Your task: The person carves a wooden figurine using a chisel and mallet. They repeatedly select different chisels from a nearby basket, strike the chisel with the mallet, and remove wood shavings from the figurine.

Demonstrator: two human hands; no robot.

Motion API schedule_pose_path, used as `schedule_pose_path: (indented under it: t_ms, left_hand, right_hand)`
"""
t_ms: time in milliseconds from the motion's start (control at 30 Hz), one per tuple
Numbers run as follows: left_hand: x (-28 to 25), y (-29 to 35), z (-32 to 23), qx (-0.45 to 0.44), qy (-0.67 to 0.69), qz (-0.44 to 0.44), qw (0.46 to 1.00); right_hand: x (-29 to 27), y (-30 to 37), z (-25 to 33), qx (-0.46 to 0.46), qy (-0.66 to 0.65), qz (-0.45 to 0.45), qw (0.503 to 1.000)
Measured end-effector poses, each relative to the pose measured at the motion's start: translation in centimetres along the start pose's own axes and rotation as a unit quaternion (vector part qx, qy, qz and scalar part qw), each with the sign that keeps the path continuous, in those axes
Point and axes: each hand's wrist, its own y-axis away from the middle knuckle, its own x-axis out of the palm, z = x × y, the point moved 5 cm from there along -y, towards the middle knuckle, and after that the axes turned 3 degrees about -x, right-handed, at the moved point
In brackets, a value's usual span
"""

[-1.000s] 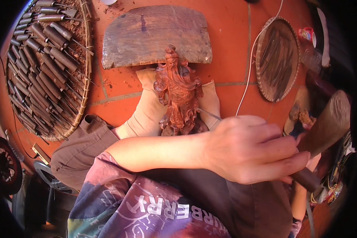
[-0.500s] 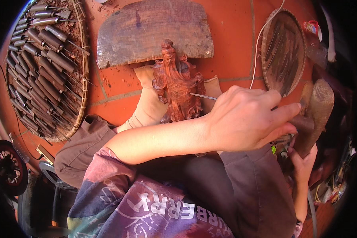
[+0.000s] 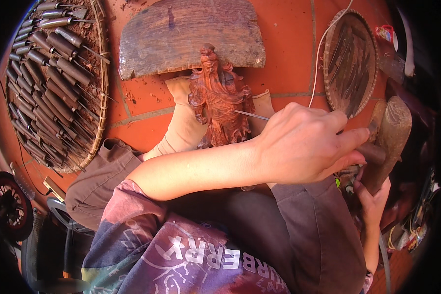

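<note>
The left hand (image 3: 304,144) closes its fingers around a thin chisel (image 3: 252,115) touching the wooden figurine (image 3: 218,98), propped between the feet on the tiled floor (image 3: 289,63). The right hand (image 3: 372,201) grips a wooden mallet (image 3: 389,134).

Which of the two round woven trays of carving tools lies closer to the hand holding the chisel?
The smaller tray at upper right, just beyond the left hand; the larger tray lies far off at the left.

Bare tile strip (image 3: 132,105) open between tool basket (image 3: 100,98) and figurine (image 3: 220,98); plank (image 3: 191,34) blocks behind, round tray (image 3: 350,59) crowds the right.
</note>
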Motion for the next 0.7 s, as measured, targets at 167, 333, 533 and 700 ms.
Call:
schedule_pose_path:
  t_ms: [167, 333, 533, 700]
  left_hand:
    - [0.3, 0.2, -0.1, 0.011, -0.06, 0.046, 0.997]
    - [0.9, 0.8, -0.3, 0.016, -0.045, 0.087, 0.995]
    - [1.0, 1.0, -0.2, 0.011, -0.022, 0.094, 0.995]
    - [0.9, 1.0, -0.1, 0.006, -0.027, 0.093, 0.995]
  right_hand:
    - [0.0, 0.0, 0.1, -0.017, 0.002, -0.003, 1.0]
    - [0.2, 0.0, 0.3, -0.013, -0.008, -0.004, 1.0]
    - [0.3, 0.1, 0.2, -0.016, -0.004, 0.007, 1.0]
    - [0.4, 0.1, 0.1, -0.023, -0.001, 0.009, 1.0]
